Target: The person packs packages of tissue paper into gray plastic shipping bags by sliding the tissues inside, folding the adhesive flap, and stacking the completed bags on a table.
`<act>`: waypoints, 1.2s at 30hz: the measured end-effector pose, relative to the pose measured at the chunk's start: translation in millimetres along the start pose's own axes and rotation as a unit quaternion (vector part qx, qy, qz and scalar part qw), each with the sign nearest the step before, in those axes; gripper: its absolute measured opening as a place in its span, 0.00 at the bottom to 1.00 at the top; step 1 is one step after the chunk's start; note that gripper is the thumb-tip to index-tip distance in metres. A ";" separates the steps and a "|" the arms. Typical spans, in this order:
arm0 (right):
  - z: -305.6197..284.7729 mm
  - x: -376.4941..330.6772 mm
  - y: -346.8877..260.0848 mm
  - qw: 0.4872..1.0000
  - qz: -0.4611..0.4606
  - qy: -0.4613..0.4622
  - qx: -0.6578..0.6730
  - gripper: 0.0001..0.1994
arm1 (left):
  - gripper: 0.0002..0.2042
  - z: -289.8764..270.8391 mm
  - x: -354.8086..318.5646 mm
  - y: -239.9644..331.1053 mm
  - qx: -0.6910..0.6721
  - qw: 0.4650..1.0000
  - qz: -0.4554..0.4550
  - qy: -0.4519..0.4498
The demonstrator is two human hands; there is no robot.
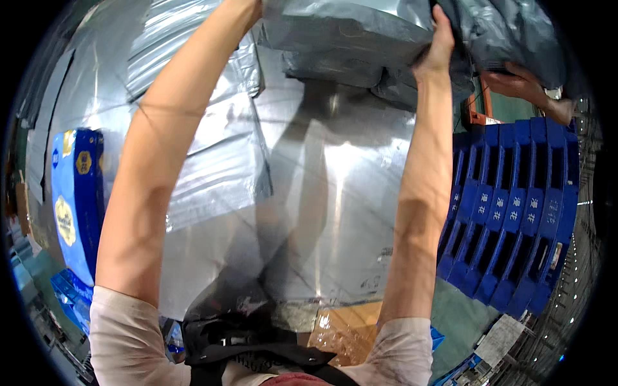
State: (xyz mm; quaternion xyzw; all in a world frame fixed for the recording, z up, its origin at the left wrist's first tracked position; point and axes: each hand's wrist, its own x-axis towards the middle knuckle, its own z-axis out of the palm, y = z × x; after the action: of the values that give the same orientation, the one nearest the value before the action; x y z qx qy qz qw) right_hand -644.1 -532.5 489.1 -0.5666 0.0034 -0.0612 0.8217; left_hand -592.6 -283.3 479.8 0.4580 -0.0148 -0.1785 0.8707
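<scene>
At the far edge of the metal table (pixel 341 251), a bulky package in grey plastic (pixel 341 29) lies between my outstretched arms. My right hand (pixel 440 45) grips its right end, with the thumb up and the other fingers mostly hidden. My left forearm (pixel 151 154) reaches to the package's left end, where the hand passes beyond the top edge of the view. Another grey plastic package (pixel 335 67) shows just below the first. At the upper right, another person's hand (pixel 518 83) is under a shiny dark grey plastic bag (pixel 515 35).
Flat silvery plastic bags (pixel 219 174) lie on the table's left part. A blue box (pixel 77 199) stands at the left edge. Blue plastic pallets (pixel 512 206) stand to the right on the green floor (pixel 457 315). A brown carton (pixel 347 334) sits near my body.
</scene>
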 end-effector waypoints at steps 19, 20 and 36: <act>34.8 -311.6 224.3 0.895 -0.043 0.223 -0.384 0.10 | 0.14 -319.8 -363.5 1.8 0.613 0.656 0.262 0.353; 75.3 -365.4 220.7 0.909 0.020 0.200 -0.366 0.08 | 0.12 -338.7 -410.4 40.7 0.556 0.664 0.207 0.455; 389.2 -441.7 347.1 0.934 0.285 -0.060 -0.209 0.21 | 0.24 -456.4 -645.3 -65.4 0.314 0.755 -0.066 0.572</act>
State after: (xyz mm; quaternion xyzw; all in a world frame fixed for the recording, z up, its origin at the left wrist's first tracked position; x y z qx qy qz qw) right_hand -1019.8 -2.5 276.9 -0.7030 0.1282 0.2121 0.6666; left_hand -1129.6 253.8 251.5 0.7220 0.4613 0.0746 0.5102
